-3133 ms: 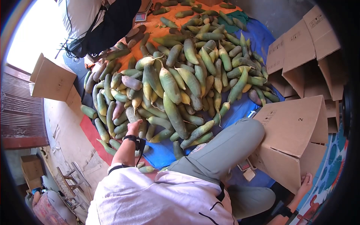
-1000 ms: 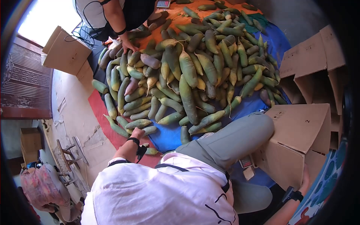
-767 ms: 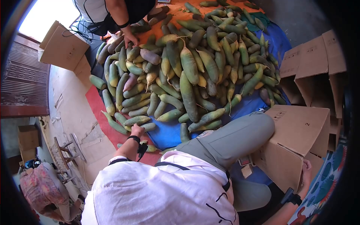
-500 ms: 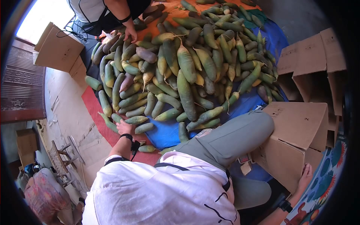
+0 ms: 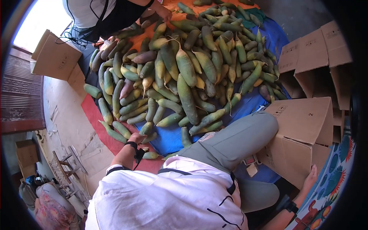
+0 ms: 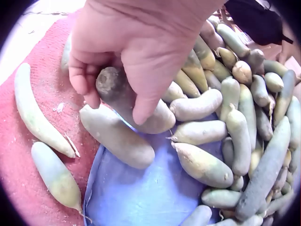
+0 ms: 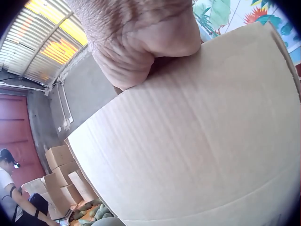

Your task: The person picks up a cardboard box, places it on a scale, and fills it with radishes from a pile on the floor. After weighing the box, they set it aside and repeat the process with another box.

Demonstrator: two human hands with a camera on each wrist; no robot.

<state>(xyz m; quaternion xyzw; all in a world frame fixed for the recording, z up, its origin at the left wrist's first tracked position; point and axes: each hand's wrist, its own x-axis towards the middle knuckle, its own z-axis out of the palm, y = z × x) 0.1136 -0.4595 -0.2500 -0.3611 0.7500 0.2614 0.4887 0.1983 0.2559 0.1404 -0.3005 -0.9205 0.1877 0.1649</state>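
Observation:
My left hand (image 5: 137, 138) is at the near left edge of a big heap of green radishes (image 5: 188, 65). In the left wrist view, its thumb and curled fingers grip a green radish (image 6: 159, 117), whose dark cut end points out between them. Just under that one lies another pale green radish (image 6: 120, 139), partly on red cloth and partly on blue sheeting. To the right, an opened cardboard box (image 5: 297, 134) stands beside my knee. My right hand (image 5: 309, 179) holds the edge of its flap; in the right wrist view the cardboard hides the fingers.
Across the heap another person in a white top (image 5: 90, 13) reaches over the radishes. More cardboard boxes (image 5: 312, 57) are stacked at the right, and one open box (image 5: 57, 57) stands at the far left. Someone in a flowered top (image 5: 53, 209) is at lower left.
My left hand has come down from the heap to its near edge, and a radish that lay there is now in its grip, tilted up. The other person's hand has moved right.

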